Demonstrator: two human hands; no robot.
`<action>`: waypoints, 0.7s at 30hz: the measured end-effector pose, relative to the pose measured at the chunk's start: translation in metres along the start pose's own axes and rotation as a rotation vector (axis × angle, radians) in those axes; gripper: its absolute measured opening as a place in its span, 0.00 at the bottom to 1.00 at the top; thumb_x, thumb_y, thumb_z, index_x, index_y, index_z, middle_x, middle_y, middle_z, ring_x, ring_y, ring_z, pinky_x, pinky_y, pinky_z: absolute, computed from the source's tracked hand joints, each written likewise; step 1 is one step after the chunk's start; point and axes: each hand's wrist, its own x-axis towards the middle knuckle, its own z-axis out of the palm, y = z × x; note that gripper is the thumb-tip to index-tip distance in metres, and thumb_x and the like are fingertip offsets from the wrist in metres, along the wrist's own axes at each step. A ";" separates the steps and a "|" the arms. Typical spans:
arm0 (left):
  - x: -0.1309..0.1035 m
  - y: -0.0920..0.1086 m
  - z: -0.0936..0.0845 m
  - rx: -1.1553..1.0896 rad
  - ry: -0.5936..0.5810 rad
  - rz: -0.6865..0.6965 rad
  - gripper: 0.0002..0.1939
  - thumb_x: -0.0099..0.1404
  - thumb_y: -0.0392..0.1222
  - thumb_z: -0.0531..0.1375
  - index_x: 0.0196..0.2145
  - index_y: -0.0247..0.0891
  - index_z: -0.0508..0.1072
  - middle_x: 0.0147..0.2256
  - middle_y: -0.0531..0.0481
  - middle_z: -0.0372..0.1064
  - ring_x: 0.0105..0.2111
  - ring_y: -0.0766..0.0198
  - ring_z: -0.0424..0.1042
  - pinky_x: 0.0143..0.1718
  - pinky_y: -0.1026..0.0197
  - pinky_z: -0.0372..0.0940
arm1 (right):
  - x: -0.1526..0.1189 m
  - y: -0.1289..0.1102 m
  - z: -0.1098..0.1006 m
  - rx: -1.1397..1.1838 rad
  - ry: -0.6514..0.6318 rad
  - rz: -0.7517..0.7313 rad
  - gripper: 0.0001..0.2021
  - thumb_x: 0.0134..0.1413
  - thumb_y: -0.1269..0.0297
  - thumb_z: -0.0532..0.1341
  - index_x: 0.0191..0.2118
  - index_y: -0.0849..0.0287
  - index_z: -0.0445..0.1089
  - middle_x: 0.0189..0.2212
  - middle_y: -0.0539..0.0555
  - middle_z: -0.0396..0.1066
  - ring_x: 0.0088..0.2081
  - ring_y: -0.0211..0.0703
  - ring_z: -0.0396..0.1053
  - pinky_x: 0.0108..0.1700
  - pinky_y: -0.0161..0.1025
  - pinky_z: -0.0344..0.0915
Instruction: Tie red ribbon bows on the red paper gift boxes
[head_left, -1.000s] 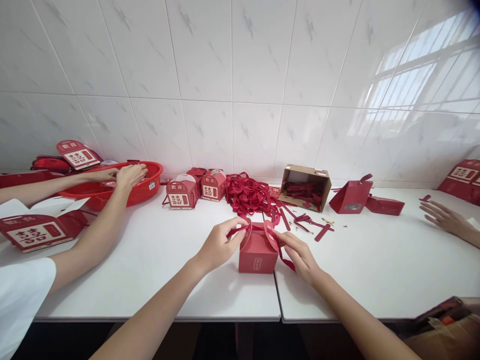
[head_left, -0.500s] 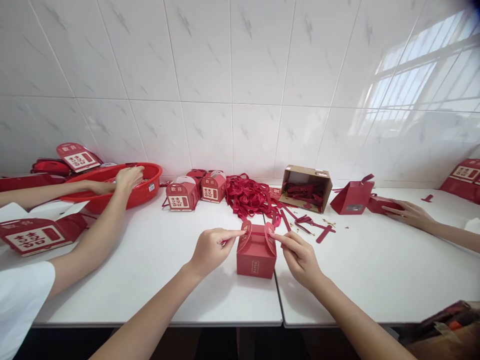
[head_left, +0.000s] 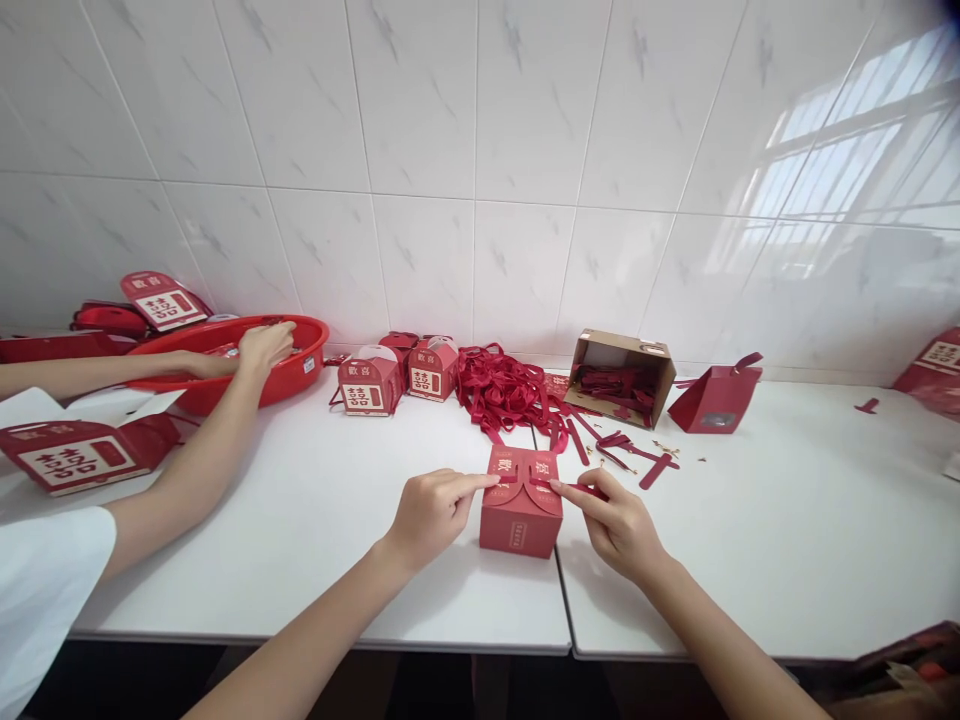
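Note:
A small red gift box (head_left: 521,527) with gold characters stands on the white table in front of me. Its two curved top flaps lie folded over toward each other, nearly flat. My left hand (head_left: 435,510) has its index finger stretched onto the left flap, the other fingers curled in. From the other side, my right hand (head_left: 611,520) touches the right flap with its outstretched index fingertip, its remaining fingers bent. A narrow red strip (head_left: 596,491) shows beside that index finger; whether the hand grips it is unclear.
Behind the box lies a tangle of red ribbon (head_left: 499,385). An open cardboard carton (head_left: 660,375) holds dark red strips. A finished-looking box (head_left: 371,380) and a red pouch-shaped box (head_left: 716,400) flank these. At left, a co-worker's hands (head_left: 262,345) reach into a red basin (head_left: 311,375).
Both flaps of the gift box have gone from standing upright to folded down, my index fingers moving with them. The co-worker's hand and small red box at right have left view.

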 end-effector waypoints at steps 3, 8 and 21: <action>-0.004 0.016 -0.009 -0.087 -0.054 -0.104 0.21 0.59 0.26 0.52 0.39 0.43 0.79 0.27 0.53 0.78 0.22 0.68 0.72 0.24 0.67 0.62 | -0.001 0.001 -0.009 0.010 0.023 -0.067 0.25 0.54 0.81 0.49 0.50 0.49 0.71 0.35 0.55 0.65 0.29 0.36 0.65 0.28 0.34 0.64; -0.006 0.025 -0.024 -0.023 0.002 0.012 0.20 0.60 0.25 0.51 0.38 0.42 0.78 0.23 0.54 0.75 0.19 0.70 0.68 0.22 0.68 0.59 | 0.004 -0.005 -0.015 0.049 0.046 -0.128 0.26 0.55 0.81 0.48 0.50 0.47 0.72 0.35 0.55 0.65 0.30 0.36 0.66 0.28 0.33 0.64; 0.020 0.000 -0.032 0.252 0.062 0.535 0.16 0.64 0.30 0.55 0.40 0.48 0.77 0.16 0.55 0.61 0.18 0.67 0.54 0.20 0.62 0.46 | 0.017 -0.008 -0.009 -0.034 0.241 -0.139 0.20 0.52 0.83 0.54 0.39 0.50 0.75 0.38 0.55 0.63 0.36 0.38 0.68 0.30 0.35 0.67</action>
